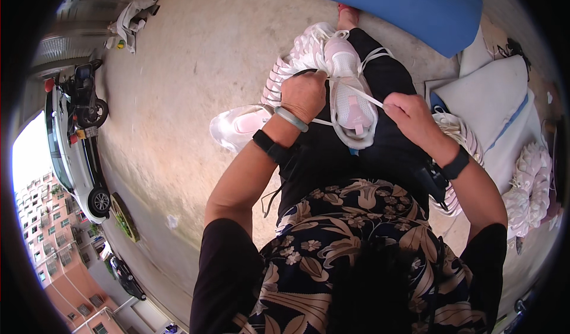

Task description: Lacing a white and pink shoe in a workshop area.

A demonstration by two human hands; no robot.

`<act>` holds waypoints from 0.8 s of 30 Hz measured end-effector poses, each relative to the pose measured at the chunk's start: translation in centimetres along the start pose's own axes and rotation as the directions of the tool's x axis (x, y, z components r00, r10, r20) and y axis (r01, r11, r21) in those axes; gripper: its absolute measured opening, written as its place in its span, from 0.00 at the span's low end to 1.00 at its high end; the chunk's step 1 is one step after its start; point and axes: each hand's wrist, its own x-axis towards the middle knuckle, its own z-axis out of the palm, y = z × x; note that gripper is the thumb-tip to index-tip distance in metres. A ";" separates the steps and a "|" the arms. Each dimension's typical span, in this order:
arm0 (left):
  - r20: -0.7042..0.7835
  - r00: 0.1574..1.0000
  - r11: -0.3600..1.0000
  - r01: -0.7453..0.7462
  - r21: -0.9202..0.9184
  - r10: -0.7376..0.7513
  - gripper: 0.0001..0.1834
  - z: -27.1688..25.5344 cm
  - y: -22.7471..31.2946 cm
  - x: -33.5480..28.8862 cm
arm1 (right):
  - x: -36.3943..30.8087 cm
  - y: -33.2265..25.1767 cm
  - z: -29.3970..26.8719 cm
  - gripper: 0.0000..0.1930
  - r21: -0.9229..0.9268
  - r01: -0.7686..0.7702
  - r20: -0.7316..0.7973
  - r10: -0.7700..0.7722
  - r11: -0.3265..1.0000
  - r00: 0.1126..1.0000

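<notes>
I have one pale pink-and-white sneaker on my lap, lying along my black trousers with its toe toward the knee edge and its open collar toward my waist. My right grip is clamped on the white shoelace, thumb against forefinger, drawing a straight stretch of it across the shoe's throat. My left grip is curled closed at the shoe's left side and appears to pinch that same lace, though its fingertips are mostly hidden from me. I judge the lacing to be partway done: lace is at the throat, but I see no bow or knot, a slack length loops over my right thigh, and another short piece sticks out to the left of the collar. How many eyelets are filled I cannot tell, so what is left looks like the rest of the threading or the evening-up of the ends. Beyond my left grip runs a packed row of sneakers, and a single sneaker lies left of my lap. Toward the right edge of the concrete floor sits another sneaker pile; whether those are finished is too small to tell.
</notes>
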 end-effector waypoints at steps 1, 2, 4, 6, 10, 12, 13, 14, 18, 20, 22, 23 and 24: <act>-0.138 0.990 0.995 0.025 -0.098 -0.039 0.05 0.1 -0.1 -0.3 | -1.0 0.1 -0.5 0.05 0.000 0.004 0.007 -0.004 1.000 1.000; -0.318 0.948 0.983 -0.042 -0.180 -0.018 0.04 0.6 -0.5 -0.5 | -2.1 0.3 -1.3 0.05 0.077 -0.067 0.026 0.065 0.995 0.998; -0.290 0.935 0.896 0.061 -0.440 -0.206 0.04 2.6 -1.6 -0.3 | -4.9 0.1 -3.1 0.06 0.215 -0.245 0.067 0.236 0.945 0.969; -0.137 0.896 0.620 0.176 -0.765 -0.422 0.04 3.8 -1.7 0.1 | -8.0 -0.4 -5.0 0.07 0.318 -0.442 0.115 0.429 0.838 0.896; -0.037 0.897 0.565 0.246 -0.787 -0.441 0.03 4.0 -0.4 0.2 | -14.6 0.3 -7.6 0.06 0.398 -0.669 0.161 0.670 0.628 0.725; 0.017 0.891 0.527 0.284 -0.801 -0.454 0.04 4.9 -0.5 0.1 | -18.1 1.6 -8.4 0.06 0.395 -0.704 0.154 0.713 0.591 0.684; 0.071 0.884 0.490 0.321 -0.810 -0.462 0.04 5.6 -0.5 0.0 | -20.1 2.9 -8.5 0.06 0.397 -0.719 0.159 0.728 0.571 0.666; 0.074 0.873 0.495 0.341 -0.799 -0.482 0.03 6.4 -0.4 -0.1 | -22.0 4.2 -8.4 0.06 0.400 -0.733 0.161 0.745 0.550 0.647; 0.032 0.921 0.719 0.325 -0.615 -0.389 0.06 3.9 1.1 -0.5 | -27.0 8.7 -7.9 0.07 0.392 -0.790 0.157 0.812 0.472 0.563; 0.036 0.934 0.750 0.309 -0.585 -0.356 0.06 3.4 1.3 -0.8 | -26.9 10.1 -7.6 0.06 0.366 -0.803 0.212 0.797 0.471 0.565; 0.041 0.946 0.782 0.290 -0.552 -0.322 0.06 3.1 1.3 -0.9 | -24.2 10.8 -7.2 0.06 0.263 -0.761 0.334 0.684 0.593 0.649; 0.052 0.946 0.786 0.295 -0.543 -0.319 0.07 2.9 1.3 -0.8 | -22.5 11.2 -7.1 0.05 0.229 -0.667 0.360 0.574 0.709 0.735; 0.064 0.946 0.791 0.303 -0.532 -0.319 0.08 2.9 1.2 -0.8 | -19.7 10.4 -7.3 0.05 0.133 -0.548 0.308 0.492 0.825 0.815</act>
